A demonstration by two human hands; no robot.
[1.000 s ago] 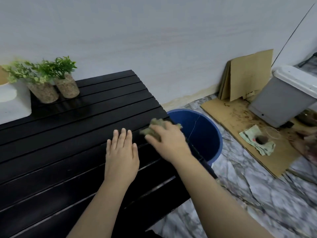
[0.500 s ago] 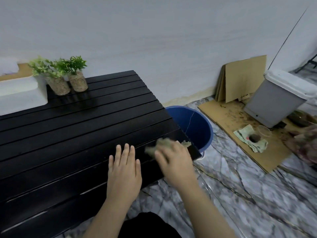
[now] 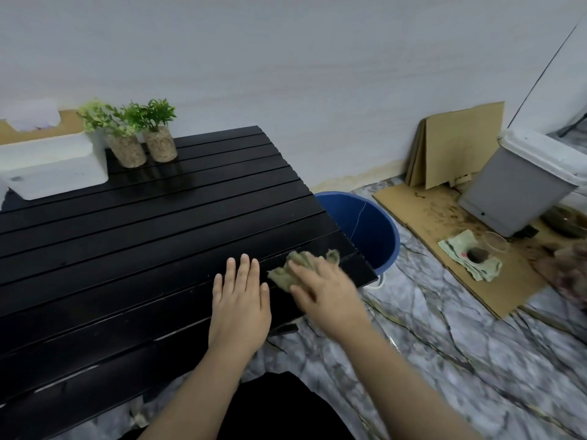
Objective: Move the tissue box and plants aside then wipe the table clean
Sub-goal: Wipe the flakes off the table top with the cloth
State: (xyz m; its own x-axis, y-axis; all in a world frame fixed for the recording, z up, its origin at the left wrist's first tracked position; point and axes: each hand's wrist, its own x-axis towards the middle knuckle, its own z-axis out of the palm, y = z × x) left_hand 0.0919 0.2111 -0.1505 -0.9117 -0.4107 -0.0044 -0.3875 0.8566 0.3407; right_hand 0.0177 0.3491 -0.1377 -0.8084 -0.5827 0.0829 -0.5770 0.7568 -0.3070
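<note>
now | left hand (image 3: 239,308) flat on black slatted table (image 3: 127,236) | right hand (image 3: 327,290) presses cloth (image 3: 286,274)

Round blue plastic bucket (image 3: 365,230) on marble floor (image 3: 444,360), folded brown cardboard sheets (image 3: 460,144) against wall, grey lidded bin (image 3: 514,185), crumpled patterned paper (image 3: 460,252)

A black slatted table (image 3: 133,236) carries a white tissue box (image 3: 54,166) at its far left corner, with two potted plants (image 3: 139,138) just beside it. Near the right end a green cloth (image 3: 292,268) lies under the right hand (image 3: 324,293), while the left hand (image 3: 239,304) rests flat beside it.
</note>
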